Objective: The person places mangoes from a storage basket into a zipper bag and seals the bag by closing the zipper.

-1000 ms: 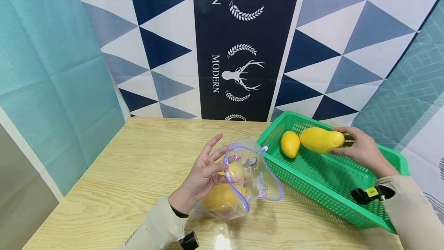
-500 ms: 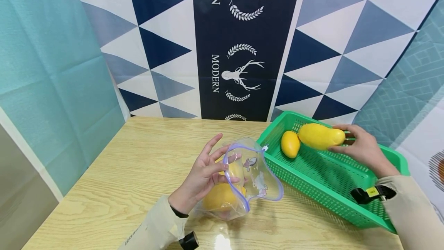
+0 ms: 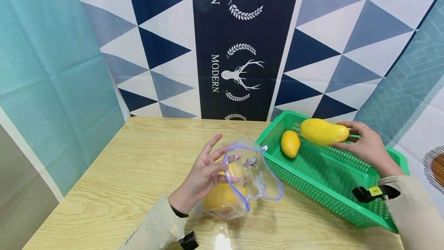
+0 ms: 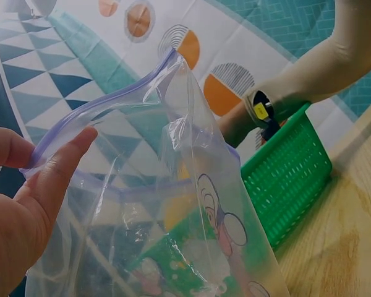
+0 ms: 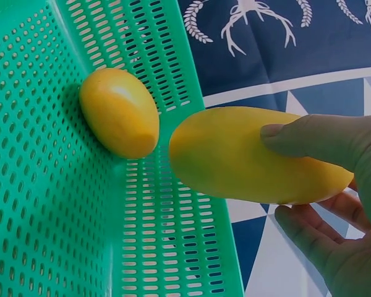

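Note:
My right hand [image 3: 368,147] holds a long yellow papaya [image 3: 322,131] by its narrower end, raised above the far side of the green basket [image 3: 312,190]. In the right wrist view the thumb lies along one side of the papaya [image 5: 235,154] and the fingers are on the other. A smaller yellow fruit, perhaps a mango [image 3: 290,144], lies inside the basket. My left hand [image 3: 204,173] pinches the purple-edged rim of a clear zip bag [image 3: 258,176], and its mouth gapes toward the basket. More yellow fruit [image 3: 220,198] shows through the bag's plastic.
The pale wooden table [image 3: 138,157] carries the bag and the basket, which stand side by side. A patterned cloth [image 3: 236,49] hangs behind the table's far edge. Teal cloth [image 3: 59,61] hangs at the left.
My right hand has lifted the papaya slightly higher and shifted a little to the right. My left hand and the bag have stayed in place.

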`<move>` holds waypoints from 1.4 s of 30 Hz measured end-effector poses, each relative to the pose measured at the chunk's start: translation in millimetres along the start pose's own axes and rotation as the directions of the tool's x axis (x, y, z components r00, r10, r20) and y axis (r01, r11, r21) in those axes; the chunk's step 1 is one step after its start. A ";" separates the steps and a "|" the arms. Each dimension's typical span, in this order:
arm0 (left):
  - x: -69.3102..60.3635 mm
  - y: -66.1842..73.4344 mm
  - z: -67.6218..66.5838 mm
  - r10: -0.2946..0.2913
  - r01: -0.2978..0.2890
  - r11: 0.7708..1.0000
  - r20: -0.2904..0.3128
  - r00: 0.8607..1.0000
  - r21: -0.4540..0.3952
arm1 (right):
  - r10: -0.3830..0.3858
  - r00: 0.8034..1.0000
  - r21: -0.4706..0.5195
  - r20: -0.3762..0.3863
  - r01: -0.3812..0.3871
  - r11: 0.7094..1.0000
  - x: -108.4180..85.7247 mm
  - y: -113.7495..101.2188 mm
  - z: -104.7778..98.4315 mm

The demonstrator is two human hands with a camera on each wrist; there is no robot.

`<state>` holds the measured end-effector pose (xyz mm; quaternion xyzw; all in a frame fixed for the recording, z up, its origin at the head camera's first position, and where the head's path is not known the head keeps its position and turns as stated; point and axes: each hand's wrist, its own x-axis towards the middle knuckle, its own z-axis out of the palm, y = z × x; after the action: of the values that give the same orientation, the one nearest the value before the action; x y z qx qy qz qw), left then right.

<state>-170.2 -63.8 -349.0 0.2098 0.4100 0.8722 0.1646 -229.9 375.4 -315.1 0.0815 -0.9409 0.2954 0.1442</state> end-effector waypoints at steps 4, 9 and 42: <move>0.2 -0.1 -0.1 0.001 -0.001 1.000 0.002 1.000 -0.001 | 0.015 1.000 0.000 -0.010 -0.015 1.000 0.0 -0.8 -1.3; 0.4 0.1 -0.3 -0.003 0.003 1.000 0.004 1.000 -0.001 | 0.018 1.000 0.007 -0.020 -0.018 1.000 -0.6 -2.4 -2.7; -0.3 0.6 0.7 0.001 -0.001 1.000 0.016 1.000 -0.002 | -0.006 0.991 0.069 -0.131 0.015 0.997 -10.9 -15.9 -16.3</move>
<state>-169.7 -63.9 -348.2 0.2171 0.4078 0.8709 0.1675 -212.2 372.7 -297.3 0.0722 -0.9181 0.3322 0.2041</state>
